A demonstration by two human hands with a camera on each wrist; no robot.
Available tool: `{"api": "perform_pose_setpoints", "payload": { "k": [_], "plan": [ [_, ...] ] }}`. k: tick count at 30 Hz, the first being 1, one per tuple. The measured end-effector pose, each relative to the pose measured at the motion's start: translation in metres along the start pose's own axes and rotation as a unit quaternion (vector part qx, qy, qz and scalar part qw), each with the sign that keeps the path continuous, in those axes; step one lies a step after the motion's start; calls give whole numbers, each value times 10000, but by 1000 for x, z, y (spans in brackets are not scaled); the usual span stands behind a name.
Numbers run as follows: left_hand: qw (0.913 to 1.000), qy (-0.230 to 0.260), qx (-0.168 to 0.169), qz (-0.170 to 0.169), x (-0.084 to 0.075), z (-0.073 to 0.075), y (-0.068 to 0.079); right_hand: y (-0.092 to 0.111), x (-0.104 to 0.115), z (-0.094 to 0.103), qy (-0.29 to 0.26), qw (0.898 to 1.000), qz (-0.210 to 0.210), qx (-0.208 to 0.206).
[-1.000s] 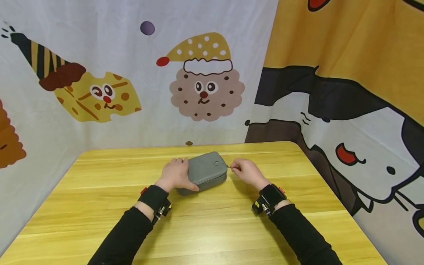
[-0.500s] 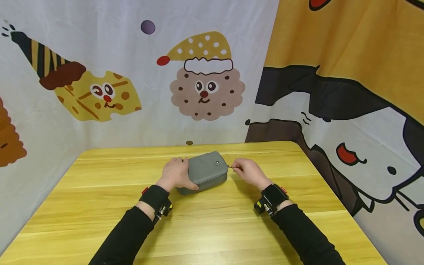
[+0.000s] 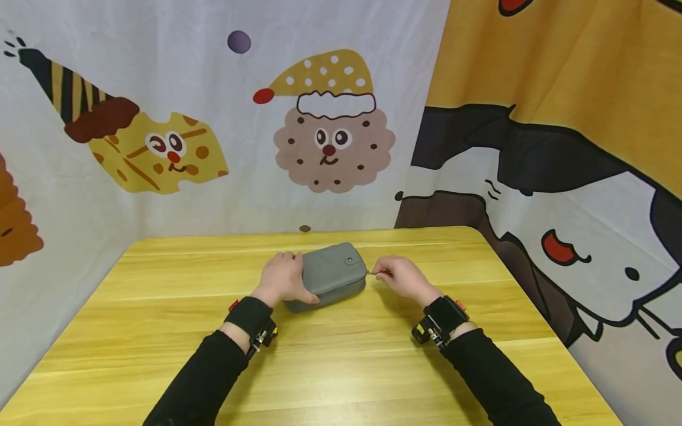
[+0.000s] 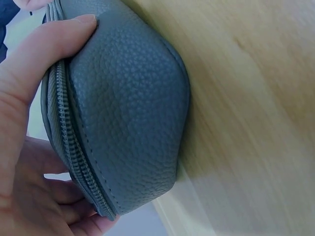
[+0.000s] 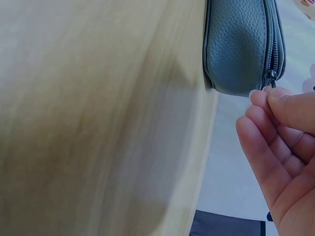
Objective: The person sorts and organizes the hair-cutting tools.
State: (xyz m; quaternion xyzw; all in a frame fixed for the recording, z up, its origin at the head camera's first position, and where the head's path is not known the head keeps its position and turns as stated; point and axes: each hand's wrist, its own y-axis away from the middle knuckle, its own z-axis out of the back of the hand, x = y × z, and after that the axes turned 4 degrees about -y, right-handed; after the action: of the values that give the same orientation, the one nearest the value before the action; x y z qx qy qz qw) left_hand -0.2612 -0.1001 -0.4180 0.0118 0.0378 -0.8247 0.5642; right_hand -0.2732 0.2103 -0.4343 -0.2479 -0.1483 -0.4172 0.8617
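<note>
A grey pebbled-leather zip pouch [image 3: 333, 269] lies on the table, with a small snap tab near its right end. My left hand [image 3: 281, 278] grips the pouch's left end, its thumb [image 4: 74, 34] over the zipped edge and its fingers round the far side. Along that edge runs a zipper [image 4: 69, 128] whose teeth are joined in the left wrist view. At the pouch's right end, my right hand [image 3: 404, 278] pinches the zipper pull between thumb and forefinger. The metal slider [image 5: 271, 76] shows just beyond those fingertips; most of the pull is hidden by them.
The pale wooden table [image 3: 330, 367] has rounded far corners. Behind it and along the right side hangs a curtain [image 3: 213, 77] printed with cartoon figures. Both wrists wear black straps with small cameras.
My right hand has shifted slightly to the right, and the zipper pull sits a little lower at the pouch's right end. My left hand keeps its hold and the pouch has barely moved.
</note>
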Motion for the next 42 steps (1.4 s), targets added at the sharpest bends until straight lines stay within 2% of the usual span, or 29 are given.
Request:
{"api": "perform_pose_setpoints", "payload": {
  "k": [12,21,30,42],
  "plan": [
    [10000,-4,-45,-5,-2,0,-1,5,6,0,-48,9994,272,191],
    [10000,-3,50,45,-3,0,-3,6,6,-2,-327,9992,69,216],
    [9999,-56,43,108,-4,-1,-5,4,20,-3,-506,9973,318,437],
    [9998,-127,54,123,-5,-1,-5,3,22,-8,-549,9972,232,459]
  ]
}}
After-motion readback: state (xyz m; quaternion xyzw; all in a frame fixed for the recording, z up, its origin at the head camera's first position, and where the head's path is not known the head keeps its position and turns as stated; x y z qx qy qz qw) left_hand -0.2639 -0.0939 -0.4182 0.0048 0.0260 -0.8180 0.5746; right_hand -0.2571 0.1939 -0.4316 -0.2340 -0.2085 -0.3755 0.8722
